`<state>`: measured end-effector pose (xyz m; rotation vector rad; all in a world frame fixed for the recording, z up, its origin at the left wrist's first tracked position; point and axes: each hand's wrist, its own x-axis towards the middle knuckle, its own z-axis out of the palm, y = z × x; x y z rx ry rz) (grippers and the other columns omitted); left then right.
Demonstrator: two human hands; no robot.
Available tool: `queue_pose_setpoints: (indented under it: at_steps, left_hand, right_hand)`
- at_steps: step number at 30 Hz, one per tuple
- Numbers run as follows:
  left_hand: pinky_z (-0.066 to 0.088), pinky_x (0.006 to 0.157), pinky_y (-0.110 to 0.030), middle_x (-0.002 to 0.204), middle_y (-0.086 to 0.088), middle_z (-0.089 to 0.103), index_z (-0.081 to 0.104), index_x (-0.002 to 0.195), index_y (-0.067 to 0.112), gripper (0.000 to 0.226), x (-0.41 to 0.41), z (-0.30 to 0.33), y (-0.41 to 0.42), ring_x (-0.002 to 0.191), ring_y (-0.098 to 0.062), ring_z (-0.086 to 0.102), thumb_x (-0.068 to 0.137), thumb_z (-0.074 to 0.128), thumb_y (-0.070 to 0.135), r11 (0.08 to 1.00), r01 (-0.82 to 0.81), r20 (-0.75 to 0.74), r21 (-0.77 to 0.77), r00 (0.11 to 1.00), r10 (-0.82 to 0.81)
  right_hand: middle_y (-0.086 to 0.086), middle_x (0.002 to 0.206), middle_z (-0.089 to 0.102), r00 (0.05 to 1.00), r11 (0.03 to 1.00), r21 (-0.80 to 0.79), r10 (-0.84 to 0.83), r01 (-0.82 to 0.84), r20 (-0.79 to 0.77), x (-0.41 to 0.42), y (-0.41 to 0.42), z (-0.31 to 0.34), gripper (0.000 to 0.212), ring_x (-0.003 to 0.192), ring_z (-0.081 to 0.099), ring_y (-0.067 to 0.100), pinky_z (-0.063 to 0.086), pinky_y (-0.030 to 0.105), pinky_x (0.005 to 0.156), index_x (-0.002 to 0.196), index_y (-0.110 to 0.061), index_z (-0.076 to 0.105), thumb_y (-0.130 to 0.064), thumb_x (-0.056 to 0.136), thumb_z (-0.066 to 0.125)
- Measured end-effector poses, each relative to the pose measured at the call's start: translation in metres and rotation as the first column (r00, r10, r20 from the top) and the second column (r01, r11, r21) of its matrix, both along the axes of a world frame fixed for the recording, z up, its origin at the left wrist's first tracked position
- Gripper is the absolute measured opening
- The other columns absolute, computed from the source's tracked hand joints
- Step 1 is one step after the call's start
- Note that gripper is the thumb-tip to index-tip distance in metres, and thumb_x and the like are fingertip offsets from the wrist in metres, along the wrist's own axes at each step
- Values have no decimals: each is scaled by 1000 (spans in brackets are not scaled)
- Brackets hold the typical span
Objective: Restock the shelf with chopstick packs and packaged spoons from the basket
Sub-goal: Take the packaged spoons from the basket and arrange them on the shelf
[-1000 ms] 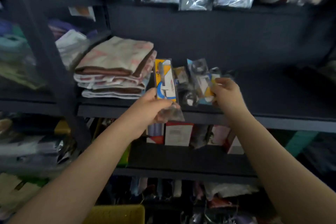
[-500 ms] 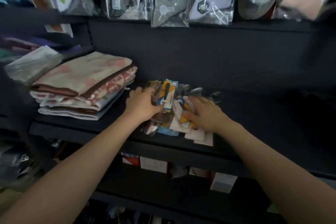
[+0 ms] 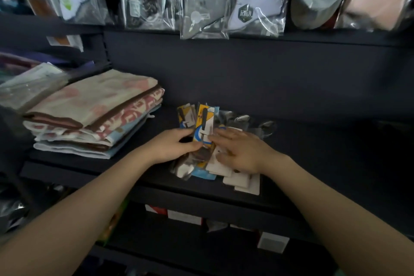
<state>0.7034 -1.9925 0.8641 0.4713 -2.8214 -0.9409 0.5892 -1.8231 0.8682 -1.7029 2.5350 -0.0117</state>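
A pile of packaged spoons [image 3: 205,122] with yellow, blue and white cards lies on the dark shelf [image 3: 313,163], fanned out near its front edge. My left hand [image 3: 174,147] grips the left side of the pile, thumb on the top pack. My right hand [image 3: 242,152] lies flat over the right side, fingers spread on the white card backs [image 3: 240,181]. Clear spoon bowls [image 3: 264,126] stick out behind my right hand. No basket and no chopstick packs can be made out.
A stack of folded towels [image 3: 94,114] sits on the same shelf to the left. Bagged socks and slippers [image 3: 201,0] hang above. Small boxes [image 3: 272,242] stand on the lower shelf. The shelf's right part is bare and dark.
The packs went from being held up in front of the shelf down onto it. Both hands now press on the pile, and the view has moved closer and higher.
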Motion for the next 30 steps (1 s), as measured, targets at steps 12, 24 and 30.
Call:
queue_pose_setpoints:
  at_steps: [12,24,30]
  left_hand:
    - [34,108,-30,141,4,45,45,135,23,52,-57,-4,38,129,-11,40,87,56,38,832,461,62,-309,883,-466]
    - [49,81,-31,107,4,62,62,106,20,19,-39,6,-19,97,-9,55,88,54,20,834,242,-259,-496,875,-408]
    - [45,87,-24,116,8,55,54,121,26,33,-39,14,-40,99,-4,52,88,56,22,862,334,-188,-382,885,-426]
  right_hand:
    - [7,130,54,859,846,-212,-510,489,-52,-25,35,6,49,122,48,28,30,44,106,124,-18,46,-53,93,33]
    - [3,111,60,929,928,-41,-370,371,33,4,-8,27,49,104,56,22,46,32,84,115,-17,58,-55,84,54]
    - [3,94,54,801,802,74,-596,592,53,0,-25,24,42,99,55,23,44,32,77,102,-13,55,-44,77,68]
